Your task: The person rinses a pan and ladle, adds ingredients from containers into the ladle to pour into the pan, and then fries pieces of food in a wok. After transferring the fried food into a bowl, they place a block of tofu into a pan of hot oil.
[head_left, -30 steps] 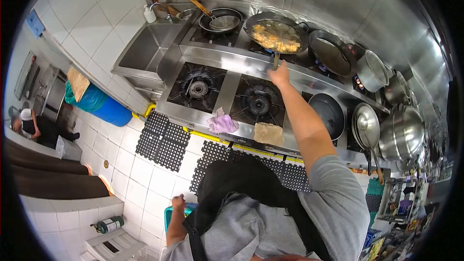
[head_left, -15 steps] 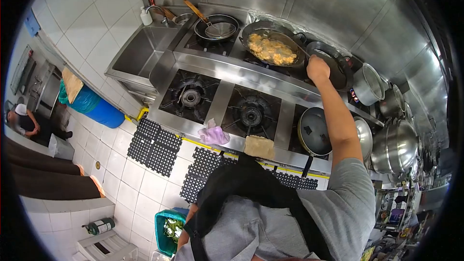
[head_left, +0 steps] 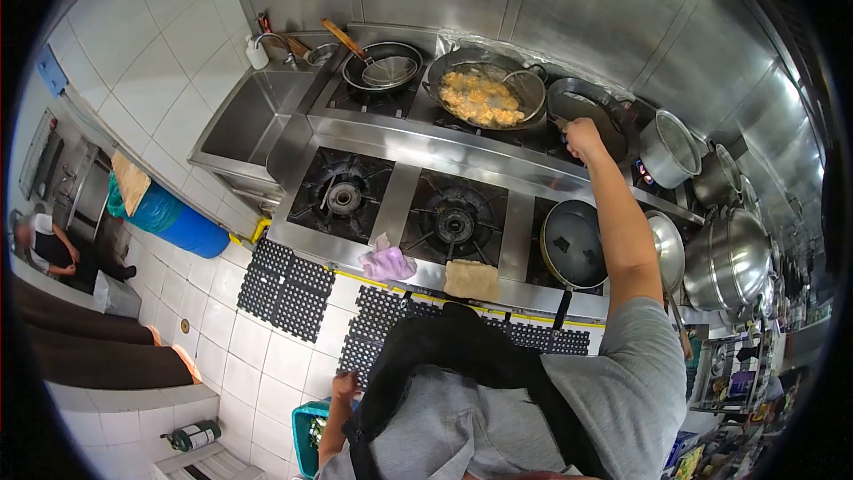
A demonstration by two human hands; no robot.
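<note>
My right hand [head_left: 582, 139] is closed around the handle of a wire skimmer [head_left: 526, 89], which rests at the right side of a wok [head_left: 462, 58]. Battered golden pieces [head_left: 480, 98] are frying in the oil there. Just right of my hand is a second dark pan [head_left: 582, 107] on the back row. Low beside my body hangs my left hand [head_left: 345, 385], its fingers curled and nothing visible in them. It is nearest a teal bin [head_left: 306, 453] with green scraps inside.
A mesh strainer [head_left: 388, 72] lies in a pan [head_left: 409, 52] at back left, near the sink [head_left: 253, 111]. Up front are a purple cloth [head_left: 387, 261], a tan cloth [head_left: 472, 280] and a frying pan [head_left: 573, 240]. Pots [head_left: 671, 149] stand right. Another person [head_left: 58, 244] is far left.
My right hand has drawn slightly down and toward me with the skimmer's handle. My left hand has come into fuller view beside the bin. The camera view has shifted a little.
</note>
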